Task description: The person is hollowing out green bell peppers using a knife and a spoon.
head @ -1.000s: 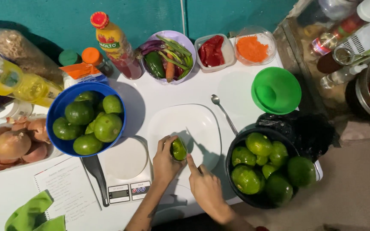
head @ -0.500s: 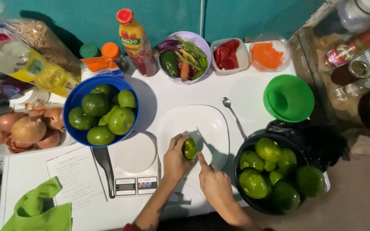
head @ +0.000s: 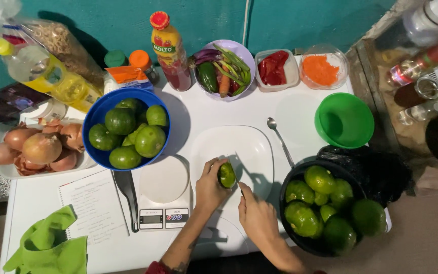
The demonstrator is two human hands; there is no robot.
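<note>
My left hand (head: 209, 186) holds a small green citrus fruit (head: 226, 175) down on the near edge of a white square plate (head: 239, 147). My right hand (head: 257, 215) grips a knife whose blade (head: 235, 170) rests against the fruit's right side. A blue bowl (head: 102, 114) of green citrus stands to the left. A black bowl (head: 300, 238) of more green citrus sits to the right of my right hand.
A kitchen scale (head: 163, 190), a black-handled tool (head: 126, 190), a recipe sheet (head: 93, 205) and a green cloth (head: 49, 246) lie left. A spoon (head: 279, 137), green bowl (head: 344, 121), onions (head: 39, 149), vegetable bowl (head: 224, 71), sauce bottle (head: 168, 50) and oil bottle (head: 46, 76) ring the table.
Both hands stay at the fruit on the plate. The knife has shifted slightly against the fruit, and the camera view has drifted.
</note>
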